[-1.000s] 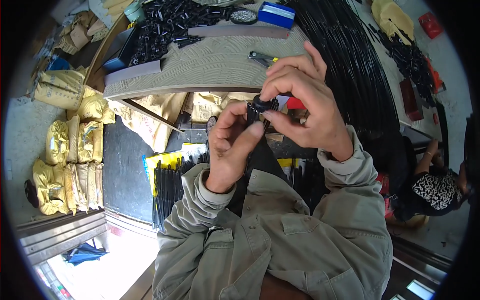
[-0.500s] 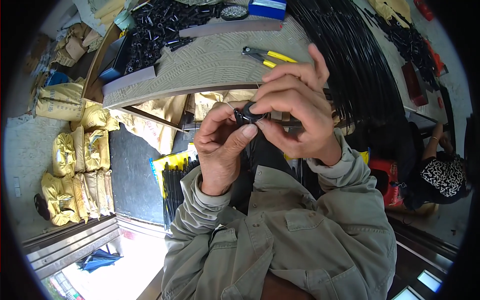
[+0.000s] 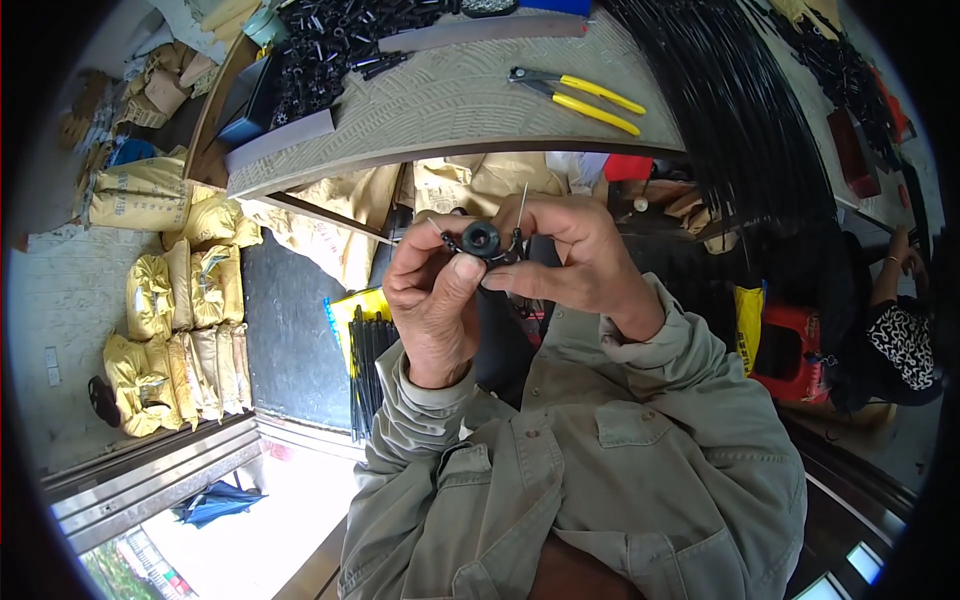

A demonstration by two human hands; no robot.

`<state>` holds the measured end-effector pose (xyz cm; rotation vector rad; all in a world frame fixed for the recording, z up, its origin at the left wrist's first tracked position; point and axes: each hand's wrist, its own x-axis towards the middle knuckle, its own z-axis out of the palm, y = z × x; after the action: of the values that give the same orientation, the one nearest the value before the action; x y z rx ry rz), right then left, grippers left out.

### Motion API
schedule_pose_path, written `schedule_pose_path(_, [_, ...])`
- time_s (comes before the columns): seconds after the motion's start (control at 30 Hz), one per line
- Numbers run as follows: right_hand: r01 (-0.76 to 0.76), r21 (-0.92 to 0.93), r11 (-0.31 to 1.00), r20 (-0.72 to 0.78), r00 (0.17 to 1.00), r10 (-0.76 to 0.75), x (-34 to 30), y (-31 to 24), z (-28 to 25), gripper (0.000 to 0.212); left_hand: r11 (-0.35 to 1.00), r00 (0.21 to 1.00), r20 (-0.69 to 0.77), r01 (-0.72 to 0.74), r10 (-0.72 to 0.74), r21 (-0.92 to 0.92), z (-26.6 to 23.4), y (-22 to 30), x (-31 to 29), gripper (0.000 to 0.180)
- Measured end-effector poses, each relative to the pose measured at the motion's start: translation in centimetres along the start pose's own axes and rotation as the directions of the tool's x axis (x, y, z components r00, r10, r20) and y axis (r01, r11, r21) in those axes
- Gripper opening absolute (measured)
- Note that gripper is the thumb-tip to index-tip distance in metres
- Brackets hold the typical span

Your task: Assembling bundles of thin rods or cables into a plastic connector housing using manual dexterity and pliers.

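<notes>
My left hand (image 3: 435,315) and right hand (image 3: 590,265) meet in front of me, just below the table's near edge. Between them they grip a round black part (image 3: 481,240) with a hole through its middle. The left thumb presses on its lower rim, and the left fingers curl behind it. Small dark pieces sit at both sides of the part. A thin wire end (image 3: 524,198) sticks up beside the right fingers, whose thumb and forefinger pinch the part's right side. Yellow-handled pincers (image 3: 597,113) lie on the table beyond my hands.
Loose black parts (image 3: 320,55) are heaped at the table's far left. A bundle of long black rods (image 3: 745,120) hangs over the right edge. Yellow sacks (image 3: 180,375) stand stacked on the left. A red stool (image 3: 790,350) and another person (image 3: 895,340) are at the right.
The right fingers, raised and spread over the part before, have come down beside it. The part's holed face now shows. The view has shifted, so the pincers appear whole.
</notes>
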<state>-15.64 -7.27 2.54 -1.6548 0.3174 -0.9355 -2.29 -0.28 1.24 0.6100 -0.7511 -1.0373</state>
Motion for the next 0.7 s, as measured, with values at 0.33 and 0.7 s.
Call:
schedule_pose_path(0.33, [0.111,-0.173,0.979,0.065,0.993,-0.101,0.0,0.2,2.5,0.031,0.991,0.997,0.06,0.046,-0.054,0.123,-1.9,2.2,-1.9,0.031])
schedule_pose_path(0.7, [-0.13,-0.018,0.991,0.46,0.879,0.124,1.3,0.4,0.9,0.032,0.994,0.98,0.189,0.044,-0.063,0.101,-3.1,1.7,-3.0,0.028])
